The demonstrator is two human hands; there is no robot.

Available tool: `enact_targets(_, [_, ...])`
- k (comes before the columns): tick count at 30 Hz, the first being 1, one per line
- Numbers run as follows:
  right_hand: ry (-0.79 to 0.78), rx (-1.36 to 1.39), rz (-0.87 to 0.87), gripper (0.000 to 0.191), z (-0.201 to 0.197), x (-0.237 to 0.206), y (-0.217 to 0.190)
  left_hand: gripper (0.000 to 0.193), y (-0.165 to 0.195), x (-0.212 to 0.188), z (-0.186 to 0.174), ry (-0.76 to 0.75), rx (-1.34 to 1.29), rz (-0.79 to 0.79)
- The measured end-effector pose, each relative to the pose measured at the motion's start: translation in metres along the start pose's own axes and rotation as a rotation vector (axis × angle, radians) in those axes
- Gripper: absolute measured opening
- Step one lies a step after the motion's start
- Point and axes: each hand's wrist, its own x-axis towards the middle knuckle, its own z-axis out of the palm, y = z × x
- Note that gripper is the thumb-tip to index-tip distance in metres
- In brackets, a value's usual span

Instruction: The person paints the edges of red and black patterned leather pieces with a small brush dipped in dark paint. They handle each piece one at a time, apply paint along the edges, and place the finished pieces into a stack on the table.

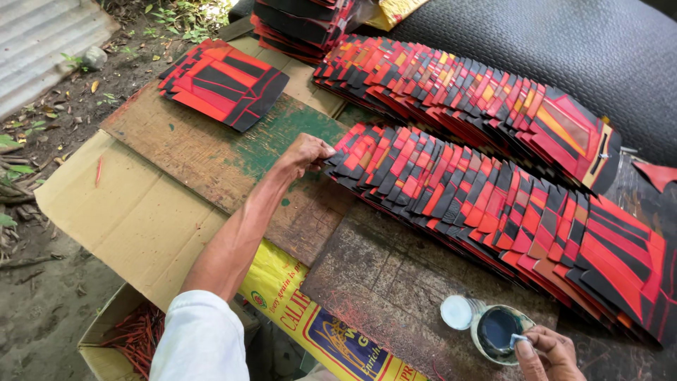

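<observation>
My left hand (305, 153) reaches forward and its fingertips pinch the left end of the near row of overlapping red and black cut pieces (493, 204). My right hand (546, 353) is at the bottom right, holding a small brush whose pale tip (518, 339) dips into an open round tin of dark liquid (497, 331). The tin's pale lid (456, 312) lies just left of the tin. A second fanned row of the same pieces (465, 99) lies behind the first.
A small stack of red and black pieces (222, 83) sits on a worn wooden board (211, 148). Flattened cardboard (120, 204), a yellow printed sack (317, 324) and a box of red strips (134, 339) lie near me. More stacks (296, 25) and a black cushion (564, 42) are behind.
</observation>
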Motion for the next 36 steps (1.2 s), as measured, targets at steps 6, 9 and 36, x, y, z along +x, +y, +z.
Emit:
enact_targets(6, [0.051, -0.126, 0.186, 0.009, 0.011, -0.003, -0.091, 0.017, 0.031, -0.018, 0.009, 0.217, 0.225, 0.561])
enact_targets(9, [0.030, -0.053, 0.207, 0.011, 0.022, 0.005, -0.130, 0.020, 0.070, -0.042, -0.008, 0.424, 0.478, 0.800])
enact_targets(36, [-0.485, -0.915, -0.587, 0.015, 0.095, 0.064, -0.208, 0.041, -0.047, -0.179, 0.081, -0.073, -1.161, 0.123])
